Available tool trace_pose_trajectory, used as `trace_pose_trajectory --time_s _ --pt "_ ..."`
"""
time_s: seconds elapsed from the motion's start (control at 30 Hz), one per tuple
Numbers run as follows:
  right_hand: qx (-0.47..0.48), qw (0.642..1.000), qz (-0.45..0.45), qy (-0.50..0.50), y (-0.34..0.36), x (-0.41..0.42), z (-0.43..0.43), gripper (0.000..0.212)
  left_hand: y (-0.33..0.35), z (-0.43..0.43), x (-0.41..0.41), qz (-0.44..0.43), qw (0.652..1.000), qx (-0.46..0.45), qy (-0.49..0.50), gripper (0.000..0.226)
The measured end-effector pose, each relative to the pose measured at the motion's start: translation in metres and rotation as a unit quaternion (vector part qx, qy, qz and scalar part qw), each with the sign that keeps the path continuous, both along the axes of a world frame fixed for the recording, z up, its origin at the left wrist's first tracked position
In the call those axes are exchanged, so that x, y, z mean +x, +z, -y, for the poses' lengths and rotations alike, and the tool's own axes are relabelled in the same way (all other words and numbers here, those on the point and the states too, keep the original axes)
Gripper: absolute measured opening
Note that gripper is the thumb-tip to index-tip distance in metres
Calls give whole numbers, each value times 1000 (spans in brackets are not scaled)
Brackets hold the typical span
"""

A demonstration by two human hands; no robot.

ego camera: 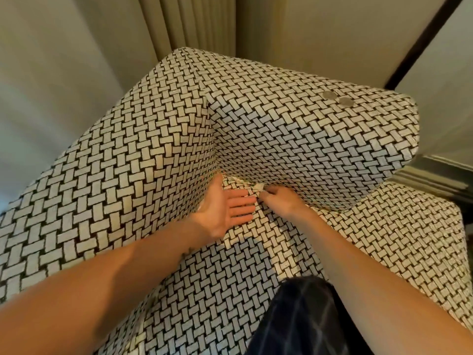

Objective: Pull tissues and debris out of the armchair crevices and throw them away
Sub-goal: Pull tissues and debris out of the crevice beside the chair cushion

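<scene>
Big woven-pattern armchair (281,129) fills the view, and the action is right down in the back corner, where the seat cushion (230,265) meets the upright panels. There's the crevice (240,178), gaping a little. The left hand (222,208) is flat open, palm turned inward and its edge against the side panel at the seam; its fingers (242,202) are straight and together, lying on the cushion and holding nothing. The right hand (281,201) is curled in at the gap, and a scrap of white tissue (259,187) pokes out of the seam just at its fingertips (266,193), which look pinched onto it, though the contact is small and partly hidden. Judging by the look of it, that tissue weighs next to nothing and is soft, crumpled and easy to tear. Best to grip it low, close to the seam, and draw it out slowly so it doesn't shred and leave bits behind. Up on the far arm sit two small round grey discs (337,98), possibly coins.
</scene>
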State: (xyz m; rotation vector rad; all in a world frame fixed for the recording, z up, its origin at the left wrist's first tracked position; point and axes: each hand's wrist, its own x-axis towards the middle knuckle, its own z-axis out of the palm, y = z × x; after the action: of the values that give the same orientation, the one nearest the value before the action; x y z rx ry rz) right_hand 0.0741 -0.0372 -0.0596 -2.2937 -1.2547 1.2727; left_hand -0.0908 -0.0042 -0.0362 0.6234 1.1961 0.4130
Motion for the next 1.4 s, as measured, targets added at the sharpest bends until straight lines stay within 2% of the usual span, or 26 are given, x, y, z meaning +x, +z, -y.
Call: trace_pose_trajectory --time_s 0.07,0.17,0.2,0.3,0.57,0.77,0.83,0.9,0.97,1.07,1.17,1.3,1.4 --pt "-23 1000 -4 -10 -6 -5 -11 56 -2 -1 0 11 1000 -8 28 82" --pt "-65 995 -2 -73 -20 -13 -31 78 -3 -4 2 2 998 21 64 79" --pt "-67 993 14 -92 -23 -17 -36 79 -4 -4 2 0 997 25 76 78" --pt "-70 986 98 -117 -30 -26 -46 70 -3 -6 3 -10 995 20 102 78" --pt "7 973 167 -159 -53 -30 -42 63 -2 -6 1 -9 994 8 107 81" --pt "29 980 104 -169 -55 -21 -39 46 -2 -4 4 -21 995 9 95 82" --pt "38 980 43 -190 -53 -15 -37 37 -4 -5 7 -27 996 1 90 82" --pt "45 977 -28 -208 -52 -9 -35 42 -4 -5 8 -32 995 -5 96 81" --pt "63 975 -67 -203 -56 -5 -30 38 -5 -5 9 -32 995 -4 90 80" --pt "94 979 -83 -163 -54 -4 -22 32 -5 -5 7 -32 995 -2 90 78" --pt "96 986 -62 -123 -47 -4 -16 27 -5 -4 7 -40 996 27 80 73" --pt "110 989 -55 -87 -45 -5 -8 34 -3 -3 4 -51 993 86 67 65" --pt "137 986 -84 -52 -40 -4 6 37 -4 -4 2 -74 990 109 59 58"
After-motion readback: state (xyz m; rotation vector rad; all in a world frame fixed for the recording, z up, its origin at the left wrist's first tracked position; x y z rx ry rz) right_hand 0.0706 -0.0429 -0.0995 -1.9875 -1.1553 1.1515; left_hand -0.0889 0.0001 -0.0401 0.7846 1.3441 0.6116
